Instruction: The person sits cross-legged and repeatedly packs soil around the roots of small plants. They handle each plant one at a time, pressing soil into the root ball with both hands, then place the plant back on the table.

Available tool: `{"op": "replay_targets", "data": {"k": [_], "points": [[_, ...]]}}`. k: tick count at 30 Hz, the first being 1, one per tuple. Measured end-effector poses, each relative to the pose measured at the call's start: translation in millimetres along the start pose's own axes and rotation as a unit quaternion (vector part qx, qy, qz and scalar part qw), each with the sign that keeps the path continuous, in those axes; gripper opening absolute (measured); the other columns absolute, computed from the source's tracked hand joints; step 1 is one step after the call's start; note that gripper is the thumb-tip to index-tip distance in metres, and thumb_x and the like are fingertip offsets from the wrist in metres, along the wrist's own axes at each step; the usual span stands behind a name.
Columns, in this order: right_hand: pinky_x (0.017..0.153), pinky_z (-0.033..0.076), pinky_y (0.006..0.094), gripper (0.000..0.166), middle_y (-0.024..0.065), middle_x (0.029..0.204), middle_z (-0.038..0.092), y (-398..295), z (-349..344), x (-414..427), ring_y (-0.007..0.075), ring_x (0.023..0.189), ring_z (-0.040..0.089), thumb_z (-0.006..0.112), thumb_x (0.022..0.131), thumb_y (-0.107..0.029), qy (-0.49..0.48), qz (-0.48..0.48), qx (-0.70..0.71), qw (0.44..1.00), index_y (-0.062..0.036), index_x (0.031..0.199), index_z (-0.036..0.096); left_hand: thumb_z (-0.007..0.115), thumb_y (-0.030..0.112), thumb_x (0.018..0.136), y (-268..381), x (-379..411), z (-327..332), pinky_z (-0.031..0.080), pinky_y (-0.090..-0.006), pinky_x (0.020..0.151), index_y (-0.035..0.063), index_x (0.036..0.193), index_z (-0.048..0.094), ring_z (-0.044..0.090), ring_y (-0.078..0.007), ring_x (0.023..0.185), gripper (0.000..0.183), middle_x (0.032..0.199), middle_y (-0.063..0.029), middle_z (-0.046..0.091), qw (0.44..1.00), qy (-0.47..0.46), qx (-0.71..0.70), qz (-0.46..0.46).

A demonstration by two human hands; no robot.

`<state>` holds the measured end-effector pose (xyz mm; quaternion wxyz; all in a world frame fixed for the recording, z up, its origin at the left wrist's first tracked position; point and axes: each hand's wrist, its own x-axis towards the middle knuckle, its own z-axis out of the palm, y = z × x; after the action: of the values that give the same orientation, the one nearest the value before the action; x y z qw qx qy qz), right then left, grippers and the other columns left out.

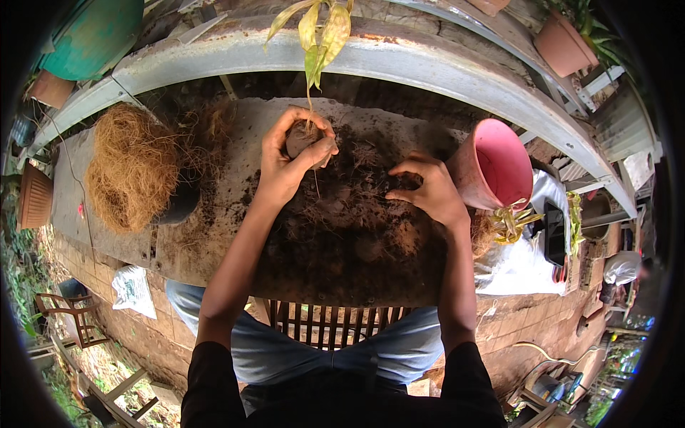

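Observation:
My left hand (297,152) is closed around the clay-like root ball (299,142) of a small plant with yellowing leaves (324,37), held above the soil-strewn table. A thin root hangs below it. My right hand (425,184) hovers over the dark soil with its thumb and fingers curved apart, nothing seen between them. Loose soil with root fibres (342,198) spreads between and below my hands. Just right of my right hand, a pink plastic pot (489,163) lies tilted, its opening towards me. Dry yellow leaves (514,222) lie by its rim.
A heap of brown coir fibre (131,168) rests against a dark pot (182,203) on the left. A metal beam (428,59) crosses beyond the table (123,241). At right are a white sack (519,267) and a black phone (555,232).

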<state>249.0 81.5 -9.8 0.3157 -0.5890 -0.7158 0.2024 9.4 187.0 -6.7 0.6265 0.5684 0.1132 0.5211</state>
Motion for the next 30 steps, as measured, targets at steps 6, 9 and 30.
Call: {"op": "replay_targets", "data": {"k": [6,9,30], "points": [[0.078,0.049,0.0398,0.027,0.0131,0.09,0.062,6.2,5.5,-1.2,0.0317,0.089,0.061,0.078,0.07,-0.007,0.014,-0.036,0.017,0.999,-0.0005,0.093,0.066,0.068,0.003,0.085,4.7,-2.8,-0.9,0.051,-0.028,0.062,0.0022,0.098,0.053,0.059,-0.0125,0.07,0.019,0.089,-0.0091,0.061,1.0,0.008,0.004,-0.005],[0.08,0.049,0.0402,0.028,0.0139,0.092,0.062,8.7,4.4,-1.5,0.0327,0.091,0.061,0.077,0.071,-0.005,0.022,-0.039,0.029,0.999,-0.0004,0.096,0.065,0.068,0.002,0.085,2.6,-4.7,-0.3,0.049,-0.0272,0.06,0.0019,0.098,0.053,0.059,-0.013,0.07,0.02,0.089,-0.0088,0.061,1.0,0.005,0.013,-0.012],[0.083,0.045,0.0433,0.02,0.02,0.098,0.056,0.7,22.0,-3.6,0.0399,0.094,0.054,0.064,0.082,-0.001,0.082,-0.059,-0.071,0.992,0.0025,0.1,0.057,0.066,0.002,0.086,0.1,-8.0,-1.0,0.052,-0.028,0.065,0.0012,0.098,0.053,0.058,-0.0107,0.069,0.018,0.089,-0.0082,0.061,0.999,0.0,0.032,-0.025]]}}
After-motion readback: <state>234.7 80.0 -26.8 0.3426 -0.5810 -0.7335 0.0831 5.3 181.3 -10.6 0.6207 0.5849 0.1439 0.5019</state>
